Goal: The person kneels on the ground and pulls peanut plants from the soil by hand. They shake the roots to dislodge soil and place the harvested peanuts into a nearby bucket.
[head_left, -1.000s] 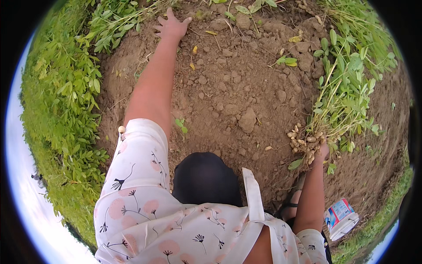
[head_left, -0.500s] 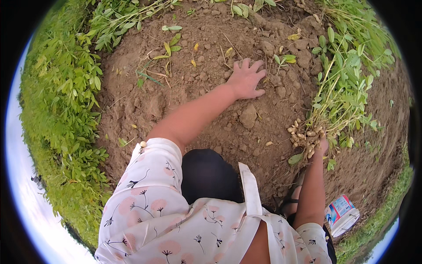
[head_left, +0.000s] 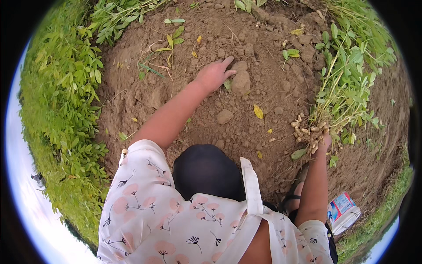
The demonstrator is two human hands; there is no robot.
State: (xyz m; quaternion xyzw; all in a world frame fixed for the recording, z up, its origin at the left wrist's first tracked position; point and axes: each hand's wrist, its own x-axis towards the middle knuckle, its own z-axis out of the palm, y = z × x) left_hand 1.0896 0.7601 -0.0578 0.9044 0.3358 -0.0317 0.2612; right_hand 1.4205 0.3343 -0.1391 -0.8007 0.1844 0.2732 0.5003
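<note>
In the loose brown soil (head_left: 176,105), my left hand (head_left: 212,75) lies low, palm down. Two of its digits are stretched apart beside a large dirt clod (head_left: 241,82); the other fingers are partly hidden. Nothing shows in its grasp. On the right, my right hand (head_left: 325,143) is closed round the lower stems of a bunch of peanut plants (head_left: 336,101). Pale peanut pods (head_left: 310,132) hang in a cluster at the root end, beside that hand and partly covering it. The leafy tops spread away toward the far right.
Dense green plants (head_left: 61,114) stand along the left. More uprooted plants (head_left: 123,15) lie at the far left. A white container with a blue and red label (head_left: 343,213) sits at the lower right. Small clods and a yellow leaf (head_left: 258,111) dot the ground.
My left hand has moved left across the soil, and its spread fingers have drawn in somewhat. Clods and a yellow leaf have shifted on the ground. My right hand keeps hold of the plants.
</note>
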